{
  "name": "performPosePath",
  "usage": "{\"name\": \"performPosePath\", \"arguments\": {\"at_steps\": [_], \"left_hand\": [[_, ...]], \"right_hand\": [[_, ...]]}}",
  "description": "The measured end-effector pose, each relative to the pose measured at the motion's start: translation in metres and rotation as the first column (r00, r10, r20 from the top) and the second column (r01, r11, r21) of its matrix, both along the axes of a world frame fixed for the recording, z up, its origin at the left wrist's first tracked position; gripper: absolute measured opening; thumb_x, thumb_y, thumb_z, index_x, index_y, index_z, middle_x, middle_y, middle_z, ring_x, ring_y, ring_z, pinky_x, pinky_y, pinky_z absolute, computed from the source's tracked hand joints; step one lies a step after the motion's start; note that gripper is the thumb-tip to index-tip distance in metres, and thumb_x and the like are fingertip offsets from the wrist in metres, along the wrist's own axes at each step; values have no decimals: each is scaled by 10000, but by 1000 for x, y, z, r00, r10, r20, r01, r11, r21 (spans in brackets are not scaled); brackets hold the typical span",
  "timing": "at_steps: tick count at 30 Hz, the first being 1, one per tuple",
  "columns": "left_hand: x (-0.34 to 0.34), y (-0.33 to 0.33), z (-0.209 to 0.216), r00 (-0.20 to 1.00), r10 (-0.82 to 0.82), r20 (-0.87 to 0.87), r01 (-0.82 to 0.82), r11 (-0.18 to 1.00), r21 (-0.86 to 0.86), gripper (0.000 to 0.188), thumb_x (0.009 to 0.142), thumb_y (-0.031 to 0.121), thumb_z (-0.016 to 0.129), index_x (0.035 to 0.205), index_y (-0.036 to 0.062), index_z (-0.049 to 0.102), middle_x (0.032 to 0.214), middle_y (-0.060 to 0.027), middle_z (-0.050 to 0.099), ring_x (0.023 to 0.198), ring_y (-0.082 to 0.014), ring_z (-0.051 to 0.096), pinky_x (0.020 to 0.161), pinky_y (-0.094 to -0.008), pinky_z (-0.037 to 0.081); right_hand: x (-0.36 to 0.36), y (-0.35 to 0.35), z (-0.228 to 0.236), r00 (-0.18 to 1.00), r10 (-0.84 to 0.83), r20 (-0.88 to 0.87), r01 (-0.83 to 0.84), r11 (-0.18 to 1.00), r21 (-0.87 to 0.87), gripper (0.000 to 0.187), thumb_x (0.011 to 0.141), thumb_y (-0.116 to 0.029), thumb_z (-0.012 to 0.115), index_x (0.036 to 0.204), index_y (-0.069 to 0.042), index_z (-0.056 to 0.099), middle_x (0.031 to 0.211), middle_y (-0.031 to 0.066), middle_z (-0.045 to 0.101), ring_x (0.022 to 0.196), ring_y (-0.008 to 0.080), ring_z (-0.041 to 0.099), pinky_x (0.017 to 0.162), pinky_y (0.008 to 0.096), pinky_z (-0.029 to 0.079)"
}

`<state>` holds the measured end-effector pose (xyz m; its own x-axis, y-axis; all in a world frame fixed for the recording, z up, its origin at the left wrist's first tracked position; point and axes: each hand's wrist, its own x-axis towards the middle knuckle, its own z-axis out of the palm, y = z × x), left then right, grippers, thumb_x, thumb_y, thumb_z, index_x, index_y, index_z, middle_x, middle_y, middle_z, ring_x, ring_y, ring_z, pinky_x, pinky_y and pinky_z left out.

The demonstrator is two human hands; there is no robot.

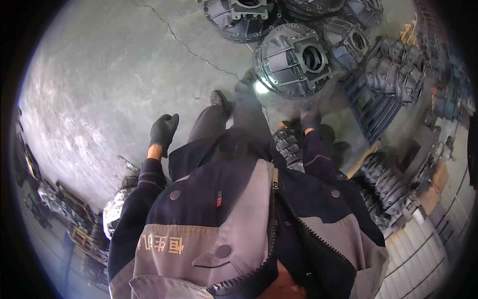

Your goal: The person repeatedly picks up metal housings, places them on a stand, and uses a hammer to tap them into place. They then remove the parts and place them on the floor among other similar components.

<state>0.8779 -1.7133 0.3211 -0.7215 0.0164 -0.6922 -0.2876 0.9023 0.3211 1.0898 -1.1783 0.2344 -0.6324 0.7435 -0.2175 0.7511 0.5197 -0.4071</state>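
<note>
My left hand point(164, 132), in a dark glove, hangs beside my left leg over the bare floor. Its fingers look curled in, with nothing visible in them. On the other side, my right hand point(310, 119) is also gloved and reaches forward, just below a large ribbed cast-metal housing point(284, 62). That hand is dark and blurred, so its fingers cannot be made out. I see a gap between it and the housing, which has a round bore and a bolt-hole flange and rests on the floor.
More metal housings point(239, 22) are grouped at the far side. A blue metal rack point(371, 107) stands to the right, near stacked ribbed parts point(393, 79). Close by my right arm are dark ribbed parts point(289, 147). A crack runs across the concrete floor point(109, 79).
</note>
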Motion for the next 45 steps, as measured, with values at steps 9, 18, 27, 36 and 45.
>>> {"name": "performPosePath", "arguments": {"at_steps": [9, 18, 27, 36, 45], "left_hand": [[40, -18, -13, 990, 129, -56, -124, 988, 92, 532, 929, 495, 575, 939, -10, 738, 845, -199, 730, 831, -340, 702, 790, -431, 532], [63, -10, -38, 919, 392, 27, -386, 887, 255, 508, 935, 443, 624, 1006, -47, 735, 903, -167, 754, 846, -261, 703, 788, -384, 533], [23, 143, -28, 937, 329, 120, -336, 752, 567, 454, 965, 321, 649, 1225, -47, 699, 1138, -215, 746, 1076, -261, 702, 922, -348, 528], [30, 361, -174, 803, 524, 283, -588, 623, 516, 684, 1013, 620, 557, 1282, -5, 626, 873, -62, 656, 704, -163, 580, 622, -316, 468], [26, 437, -252, 163, 712, 683, -953, -65, 295, 690, 1064, 649, 387, 1198, 47, 697, 885, -55, 675, 679, -191, 633, 604, -365, 521]], "right_hand": [[57, -51, 7, 976, 10, 215, 107, 846, -523, 399, 832, -269, 816, 1111, -6, 703, 1067, 155, 732, 942, 269, 668, 881, 399, 523], [-47, -17, 53, 981, 184, 59, -162, 950, -269, 374, 864, -277, 794, 1117, -9, 731, 1033, 172, 763, 975, 277, 719, 885, 381, 544], [-93, 51, 9, 985, 62, -162, -100, 965, -240, 248, 911, -200, 741, 1082, -20, 748, 1010, 198, 760, 941, 282, 726, 860, 386, 541], [-172, 172, -76, 968, 151, -199, -212, 916, -340, 267, 963, -278, 669, 1081, -49, 741, 990, 231, 741, 919, 396, 723, 833, 430, 548], [-214, 142, -107, 826, 430, 365, -398, 903, -162, 347, 948, -280, 604, 1038, 32, 725, 1070, 257, 713, 1025, 475, 661, 867, 489, 535]]}}
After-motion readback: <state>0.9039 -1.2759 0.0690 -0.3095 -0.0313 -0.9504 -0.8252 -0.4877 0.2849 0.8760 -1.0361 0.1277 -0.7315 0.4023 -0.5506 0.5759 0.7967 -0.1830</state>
